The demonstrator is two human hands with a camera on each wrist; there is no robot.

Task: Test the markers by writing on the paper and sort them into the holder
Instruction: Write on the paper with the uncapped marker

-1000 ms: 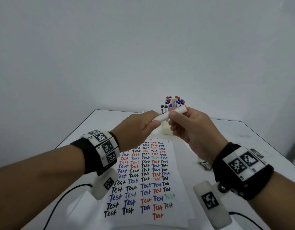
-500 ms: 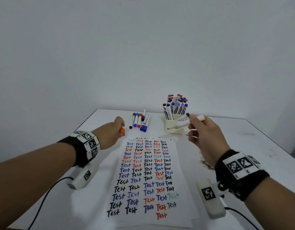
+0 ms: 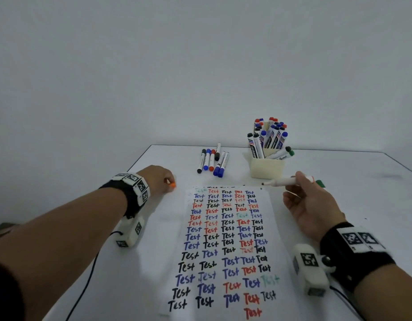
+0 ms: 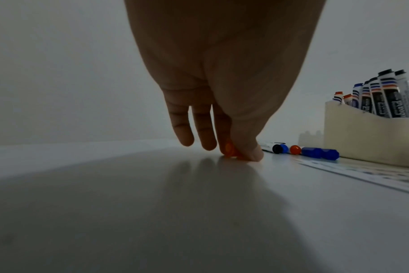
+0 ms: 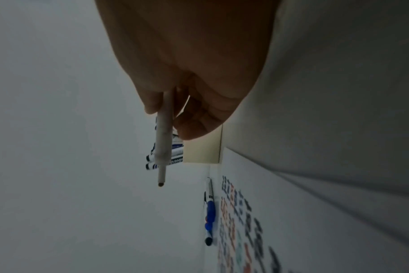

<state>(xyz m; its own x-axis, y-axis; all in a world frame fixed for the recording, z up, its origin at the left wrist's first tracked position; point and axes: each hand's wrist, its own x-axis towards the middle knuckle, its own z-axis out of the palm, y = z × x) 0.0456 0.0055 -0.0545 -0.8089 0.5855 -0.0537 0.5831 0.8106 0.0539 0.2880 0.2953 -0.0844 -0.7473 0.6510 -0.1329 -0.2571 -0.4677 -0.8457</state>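
Observation:
My right hand (image 3: pixel 303 200) holds an uncapped white marker (image 3: pixel 284 182) level above the paper's top right corner, its dark tip pointing left; the same marker (image 5: pixel 163 142) shows in the right wrist view. My left hand (image 3: pixel 157 179) rests on the table left of the paper and pinches the marker's orange cap (image 3: pixel 172 184) against the surface, the cap (image 4: pixel 230 150) sitting between thumb and finger. The paper (image 3: pixel 225 246) is covered with rows of "Test" in black, blue, red and green. The cream holder (image 3: pixel 267 169) stands behind it, full of markers.
Several capped loose markers (image 3: pixel 213 161) lie side by side at the back, left of the holder. A green marker (image 3: pixel 320 183) lies behind my right hand. Cables run from both wrist cameras across the white table (image 3: pixel 362 193). A plain wall stands behind.
The cap came off the marker. My left hand carried the cap down left to the table; my right hand lowered the uncapped marker toward the paper's top right.

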